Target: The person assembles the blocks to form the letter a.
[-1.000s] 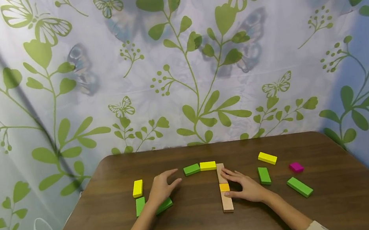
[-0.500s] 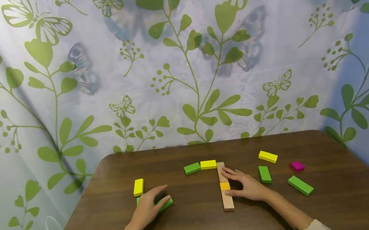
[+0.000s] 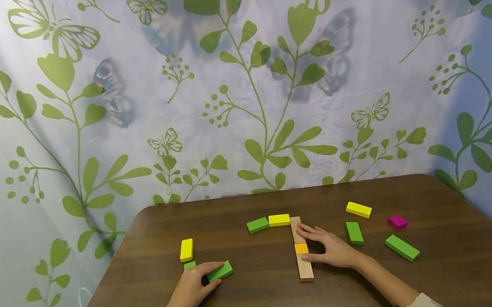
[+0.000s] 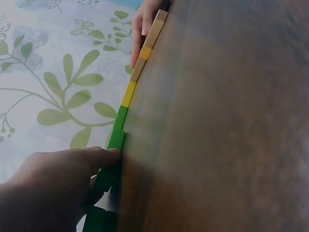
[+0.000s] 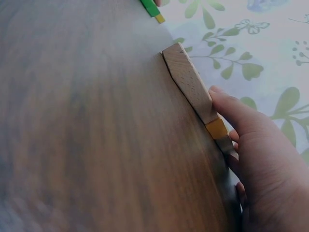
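My left hand pinches a green block on the left of the table, forefinger along its far side and thumb at its near side. Another green block is partly hidden behind this hand. With fingers extended, my right hand touches the right side of a column made of a far wooden block, a small orange block and a near wooden block. The right wrist view shows the thumb against the near wooden block. From the column's far end, a yellow block and a green block run leftward.
A yellow block lies at the far left of the brown table. To the right lie another yellow block, an upright-pointing green block, a magenta block and a slanted green block. A patterned curtain hangs behind.
My left hand has come back toward me and to the left, from near the far row down to the green block, which it now pinches. My right hand stays at the column.
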A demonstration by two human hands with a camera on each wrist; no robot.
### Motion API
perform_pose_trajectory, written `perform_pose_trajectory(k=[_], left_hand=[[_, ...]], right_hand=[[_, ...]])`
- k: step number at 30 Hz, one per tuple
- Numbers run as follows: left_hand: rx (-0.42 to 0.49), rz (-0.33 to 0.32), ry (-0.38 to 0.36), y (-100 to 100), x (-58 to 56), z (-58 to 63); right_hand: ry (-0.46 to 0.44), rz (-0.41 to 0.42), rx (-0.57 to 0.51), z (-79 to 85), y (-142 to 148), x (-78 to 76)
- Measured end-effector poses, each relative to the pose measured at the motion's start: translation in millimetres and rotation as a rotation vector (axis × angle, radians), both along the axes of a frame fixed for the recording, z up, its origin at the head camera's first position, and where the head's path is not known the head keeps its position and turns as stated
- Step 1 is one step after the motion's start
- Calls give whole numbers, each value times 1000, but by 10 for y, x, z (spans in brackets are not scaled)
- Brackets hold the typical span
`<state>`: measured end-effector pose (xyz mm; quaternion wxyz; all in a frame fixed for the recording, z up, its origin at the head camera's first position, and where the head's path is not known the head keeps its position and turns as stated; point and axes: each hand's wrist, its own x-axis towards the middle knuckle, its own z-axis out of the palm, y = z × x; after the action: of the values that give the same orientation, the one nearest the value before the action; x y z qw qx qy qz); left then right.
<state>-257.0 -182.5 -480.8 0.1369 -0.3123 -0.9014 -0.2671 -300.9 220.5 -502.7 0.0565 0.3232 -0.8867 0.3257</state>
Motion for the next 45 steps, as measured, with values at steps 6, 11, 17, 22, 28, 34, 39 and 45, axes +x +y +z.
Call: perform_pose_trajectory(k=[6,11,17,22,28,34,39,45], left_hand=[[-24,-97,-69,122,-50,39],[-8,-201,-119,382,-144,86],[18,-282,-118,779,-291,87],[10,-305,-89,1081,-416,44],[-12,-320,-87,1298,-493,-9],[0,-342,-59,1368,-515,-35],[19,-306,-29,1335,-504,-39],[11,-249,-70,1284,-476,-52]], right_hand=[[-1,-6,-6,28,19,20],[-5,-6,-4,2,20,15],[-29,-9,0,-33,10,17],[-50,-27,5,-31,12,22],[-63,-29,9,-12,-7,23],[-50,-21,0,4,-5,23],[-32,-11,1,13,3,21],[-35,-26,0,8,-1,35]])
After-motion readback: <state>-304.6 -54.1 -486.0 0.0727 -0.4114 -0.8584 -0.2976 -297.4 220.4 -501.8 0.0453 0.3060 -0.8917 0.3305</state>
